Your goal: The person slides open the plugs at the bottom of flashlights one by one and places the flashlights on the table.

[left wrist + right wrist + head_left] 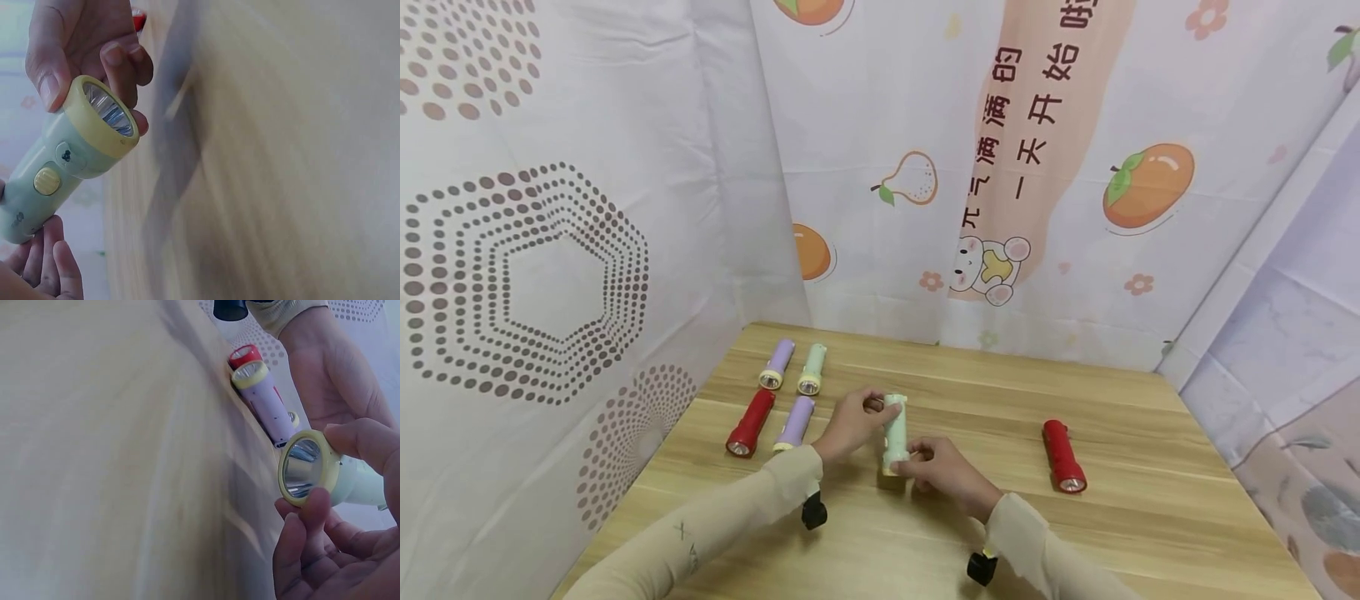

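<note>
A mint-green flashlight [896, 433] with a cream head ring is held between both hands over the middle of the table. My left hand [855, 423] pinches its tail end, while my right hand [947, 468] grips the head with thumb and fingers. In the left wrist view the flashlight [69, 162] shows a cream sliding switch [47, 181] on its side and a reflector behind a clear lens. The right wrist view shows the thumb and fingertips of my right hand [350, 562] on the cream ring, lens facing the camera.
Left on the wooden table [1120, 550] lie a red flashlight [751, 423], a purple one [795, 423], another purple one [777, 363] and a green one [812, 368]. At right lies another red flashlight [1063, 455]. Patterned curtains [865, 100] hang around the table.
</note>
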Motion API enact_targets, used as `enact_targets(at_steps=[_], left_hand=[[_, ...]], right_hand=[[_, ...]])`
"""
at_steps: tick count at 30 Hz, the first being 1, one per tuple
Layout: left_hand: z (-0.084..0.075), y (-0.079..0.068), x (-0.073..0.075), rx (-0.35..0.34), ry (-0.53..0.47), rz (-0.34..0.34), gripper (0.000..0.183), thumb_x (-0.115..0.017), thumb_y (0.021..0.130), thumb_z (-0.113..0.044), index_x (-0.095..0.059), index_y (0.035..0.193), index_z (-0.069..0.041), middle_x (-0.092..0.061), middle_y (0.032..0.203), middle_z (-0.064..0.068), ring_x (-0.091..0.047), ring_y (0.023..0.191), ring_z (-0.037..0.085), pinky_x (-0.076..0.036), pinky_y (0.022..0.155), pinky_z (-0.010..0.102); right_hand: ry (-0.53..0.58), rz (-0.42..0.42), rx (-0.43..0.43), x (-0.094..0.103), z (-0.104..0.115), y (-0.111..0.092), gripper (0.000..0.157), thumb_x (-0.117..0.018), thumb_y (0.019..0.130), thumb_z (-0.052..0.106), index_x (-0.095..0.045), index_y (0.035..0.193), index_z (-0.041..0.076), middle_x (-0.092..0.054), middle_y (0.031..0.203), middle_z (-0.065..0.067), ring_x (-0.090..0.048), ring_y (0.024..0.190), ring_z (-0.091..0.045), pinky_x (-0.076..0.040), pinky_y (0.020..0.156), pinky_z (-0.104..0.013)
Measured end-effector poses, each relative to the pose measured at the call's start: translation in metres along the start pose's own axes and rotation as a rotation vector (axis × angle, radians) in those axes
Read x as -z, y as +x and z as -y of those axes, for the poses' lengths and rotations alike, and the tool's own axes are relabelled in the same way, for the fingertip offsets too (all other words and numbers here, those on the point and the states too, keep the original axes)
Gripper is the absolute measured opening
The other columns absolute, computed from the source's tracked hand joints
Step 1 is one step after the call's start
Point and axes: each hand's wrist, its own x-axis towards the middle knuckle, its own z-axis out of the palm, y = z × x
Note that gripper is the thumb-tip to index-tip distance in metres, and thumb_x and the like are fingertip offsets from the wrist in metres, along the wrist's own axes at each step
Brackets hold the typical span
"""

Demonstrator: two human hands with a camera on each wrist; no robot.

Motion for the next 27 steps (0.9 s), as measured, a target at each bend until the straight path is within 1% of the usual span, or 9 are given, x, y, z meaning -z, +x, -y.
enact_targets(at_steps=[2,5,10,13,18,27], left_hand=[[-0.001,-0.005,-0.004,-0.017,-0.010,0.011,0.050,-0.074,0.094,-0.047,-0.067,0.125,-0.009,-0.066,0.108,0.002,-0.063,0.098,0.019,-0.055,0.086,0.038],[-0.002,-0.011,-0.009,-0.031,-0.022,0.029,0.049,-0.074,0.094,-0.048,-0.066,0.124,-0.011,-0.066,0.109,0.001,-0.064,0.099,0.018,-0.055,0.087,0.038],[-0.006,-0.023,-0.017,-0.058,-0.026,0.061,0.044,-0.073,0.095,-0.046,-0.066,0.122,-0.012,-0.067,0.108,0.000,-0.065,0.099,0.017,-0.056,0.086,0.037],[-0.008,-0.029,-0.019,-0.060,-0.023,0.077,0.040,-0.073,0.095,-0.045,-0.066,0.119,-0.013,-0.067,0.107,-0.001,-0.065,0.098,0.016,-0.056,0.085,0.037],[-0.006,-0.031,-0.024,-0.072,-0.035,0.098,0.037,-0.074,0.095,-0.044,-0.066,0.114,-0.013,-0.068,0.106,-0.001,-0.065,0.096,0.017,-0.057,0.084,0.037],[-0.005,-0.032,-0.026,-0.057,-0.055,0.118,0.041,-0.075,0.095,-0.043,-0.065,0.119,-0.010,-0.067,0.108,0.000,-0.065,0.097,0.017,-0.056,0.085,0.037]], right_hand=[[0.023,0.008,0.005,0.002,-0.001,-0.007,0.052,-0.080,0.091,0.031,-0.060,0.124,-0.004,-0.066,0.102,-0.010,-0.054,0.076,-0.018,-0.048,0.068,-0.030],[0.023,0.013,0.009,0.005,-0.005,-0.016,0.054,-0.081,0.091,0.032,-0.059,0.125,-0.004,-0.066,0.102,-0.011,-0.055,0.077,-0.017,-0.049,0.069,-0.029],[0.018,0.005,0.004,0.008,-0.010,-0.032,0.050,-0.081,0.090,0.029,-0.061,0.122,-0.004,-0.065,0.101,-0.011,-0.055,0.082,-0.019,-0.050,0.068,-0.029],[0.032,0.012,-0.004,0.008,-0.012,-0.039,0.047,-0.081,0.091,0.026,-0.061,0.121,-0.004,-0.064,0.100,-0.010,-0.054,0.080,-0.019,-0.049,0.067,-0.030],[0.035,0.012,-0.017,0.009,-0.017,-0.045,0.046,-0.080,0.091,0.027,-0.062,0.121,-0.003,-0.066,0.100,-0.010,-0.055,0.080,-0.018,-0.049,0.068,-0.029],[0.020,0.017,-0.010,0.010,-0.024,-0.043,0.046,-0.081,0.090,0.029,-0.063,0.120,-0.002,-0.067,0.101,-0.011,-0.058,0.086,-0.020,-0.051,0.069,-0.029]])
